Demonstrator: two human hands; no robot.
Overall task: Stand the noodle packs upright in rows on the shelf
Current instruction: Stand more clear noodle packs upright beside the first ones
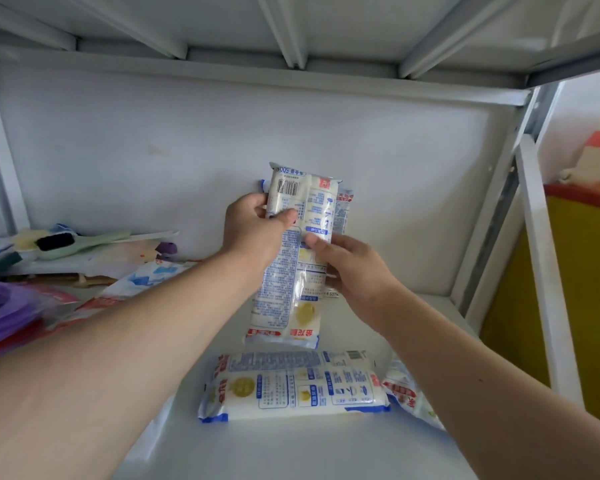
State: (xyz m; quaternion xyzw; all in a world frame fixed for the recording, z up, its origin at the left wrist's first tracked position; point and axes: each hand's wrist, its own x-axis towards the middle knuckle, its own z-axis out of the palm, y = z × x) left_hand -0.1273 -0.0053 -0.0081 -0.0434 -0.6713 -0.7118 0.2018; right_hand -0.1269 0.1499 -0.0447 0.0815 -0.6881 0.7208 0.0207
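A white-and-blue noodle pack [293, 271] stands nearly upright at the middle of the white shelf [291, 448], its barcode end on top. My left hand [253, 233] grips its upper left side, thumb across the front. My right hand [354, 271] holds its right edge lower down. Behind it another upright pack [343, 209] leans against the back wall, mostly hidden. One pack [295, 386] lies flat on the shelf in front. A further pack [409, 393] lies to its right, partly under my right forearm.
The left end of the shelf holds clutter: a green brush [70, 242], purple bags [4, 313] and a blue-white bag [149, 275]. A metal upright [499, 209] bounds the shelf on the right, with a yellow and red panel [589, 289] beyond. Another shelf [291, 36] sits overhead.
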